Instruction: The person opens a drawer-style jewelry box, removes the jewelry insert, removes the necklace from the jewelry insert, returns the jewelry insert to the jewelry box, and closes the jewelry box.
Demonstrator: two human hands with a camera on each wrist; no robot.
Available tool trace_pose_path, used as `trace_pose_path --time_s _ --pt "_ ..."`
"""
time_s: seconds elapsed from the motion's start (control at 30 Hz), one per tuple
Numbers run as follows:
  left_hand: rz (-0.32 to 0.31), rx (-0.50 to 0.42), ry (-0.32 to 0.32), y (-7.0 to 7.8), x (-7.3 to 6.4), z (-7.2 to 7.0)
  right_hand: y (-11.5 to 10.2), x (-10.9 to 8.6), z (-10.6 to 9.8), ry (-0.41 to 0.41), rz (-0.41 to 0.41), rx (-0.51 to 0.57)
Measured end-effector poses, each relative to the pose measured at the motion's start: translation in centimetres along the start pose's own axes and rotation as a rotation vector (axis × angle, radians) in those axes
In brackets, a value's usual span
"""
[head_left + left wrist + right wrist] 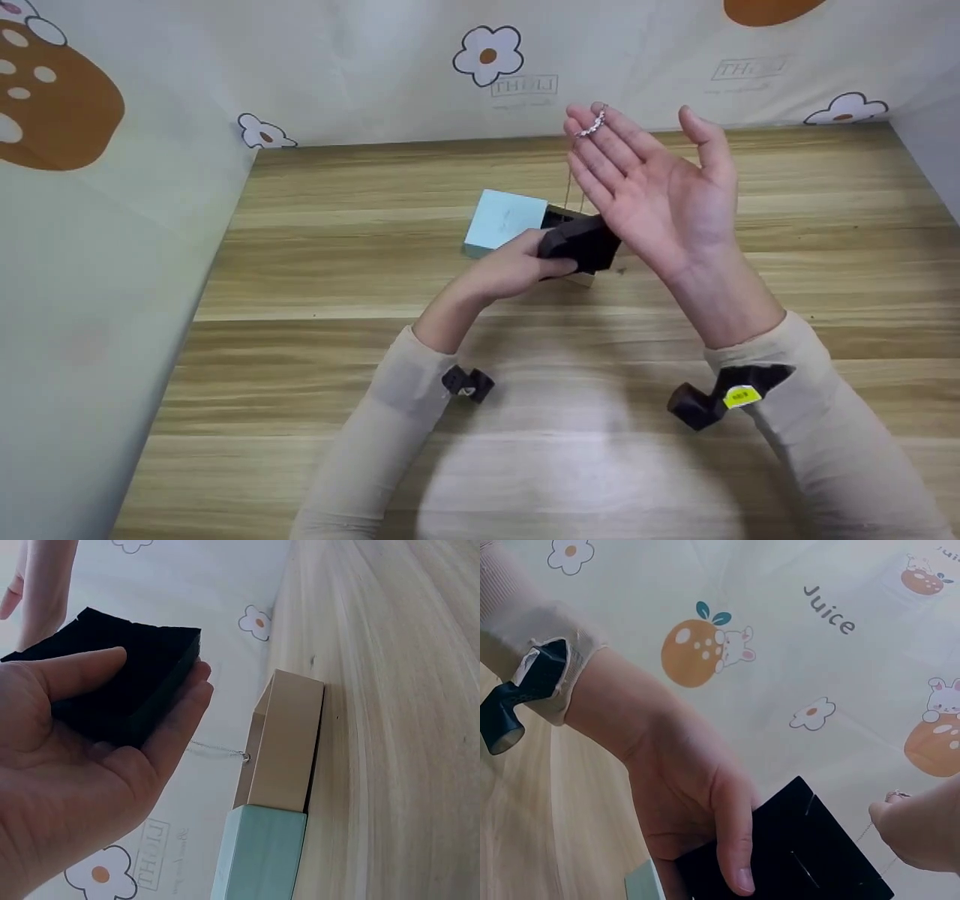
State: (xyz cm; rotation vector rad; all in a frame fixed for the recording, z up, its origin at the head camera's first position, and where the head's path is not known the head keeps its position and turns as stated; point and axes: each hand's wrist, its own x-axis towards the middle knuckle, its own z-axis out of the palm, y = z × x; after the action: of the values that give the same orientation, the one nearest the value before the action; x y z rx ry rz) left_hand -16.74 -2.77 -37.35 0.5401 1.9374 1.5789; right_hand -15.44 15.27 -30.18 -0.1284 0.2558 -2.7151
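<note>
My left hand (514, 268) grips a black insert pad (581, 244), thumb on its face and fingers beneath, above a small jewellery box. The box has a pale blue cover (506, 217) and a beige drawer (286, 742) pulled partly out. Palm up and with straight fingers, my right hand (667, 191) is raised just beyond the pad. A silver chain (592, 127) lies across its fingertips. Thin strands of chain (221, 748) hang down to the drawer, where a small ring shows at the rim. Whatever lies inside the drawer is mostly hidden.
The box stands on a wood-grain table (337, 247). Behind and to the left hangs a pale printed curtain (375, 75) with flowers and oranges. A black camera mount is strapped to each sleeve (412, 397).
</note>
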Motion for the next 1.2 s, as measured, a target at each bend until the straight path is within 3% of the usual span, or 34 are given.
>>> trace_pose_path --time_s 0.37,0.57,0.83,1.2 --pt "-0.011 -0.008 0.004 -0.3 -0.6 -0.8 -1.1 -0.1 -0.1 -0.003 -0.073 0.011" --pt "-0.03 0.007 0.035 -0.5 -1.2 -1.3 -1.9 -0.3 -0.1 -0.017 -0.132 0.028" --pt "-0.045 -0.024 0.062 -0.7 -1.7 -2.1 -3.9 -0.7 -0.3 -0.002 -0.174 0.068" --pt "-0.04 0.007 0.097 -0.9 -2.1 -2.9 -6.8 -1.6 -1.1 0.035 -0.218 0.107"
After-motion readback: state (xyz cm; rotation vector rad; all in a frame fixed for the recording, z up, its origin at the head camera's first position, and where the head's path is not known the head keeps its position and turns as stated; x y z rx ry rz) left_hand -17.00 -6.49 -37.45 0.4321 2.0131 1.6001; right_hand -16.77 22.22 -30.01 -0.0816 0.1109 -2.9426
